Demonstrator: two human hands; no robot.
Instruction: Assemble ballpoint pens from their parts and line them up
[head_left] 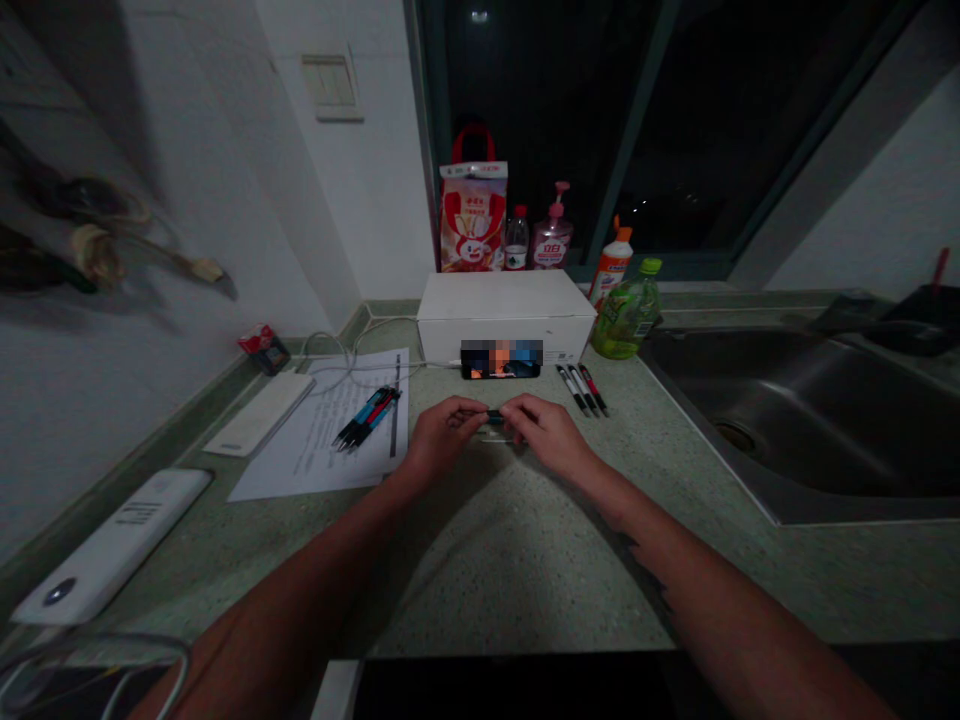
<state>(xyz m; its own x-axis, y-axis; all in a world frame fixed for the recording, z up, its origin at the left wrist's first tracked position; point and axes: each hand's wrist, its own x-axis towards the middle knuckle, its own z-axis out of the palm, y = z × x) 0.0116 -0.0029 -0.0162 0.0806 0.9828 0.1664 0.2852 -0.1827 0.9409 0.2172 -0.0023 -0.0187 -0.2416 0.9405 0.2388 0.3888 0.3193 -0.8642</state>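
Between my hands is a small dark, thin piece (pixel 495 416), gripped at both ends over the speckled green counter (pixel 510 560). My left hand (pixel 448 432) pinches its left end, and my right hand (pixel 541 428) pinches the right end. What exactly the piece is cannot be made out. Just behind, a phone (pixel 501 360) with a lit screen leans on a white box (pixel 506 305). Several pens (pixel 367 418) in blue, red and black lie on a printed sheet (pixel 315 470) at the left. Right of the phone lie more pens (pixel 583 390), side by side.
A white power bank (pixel 260 413), a long white device (pixel 112 545) and cables (pixel 330 345) are at the left. A sink (pixel 810 410) is at the right. A green bottle (pixel 628 315) stands beside the box, with other bottles and a red bag (pixel 474 220) behind.
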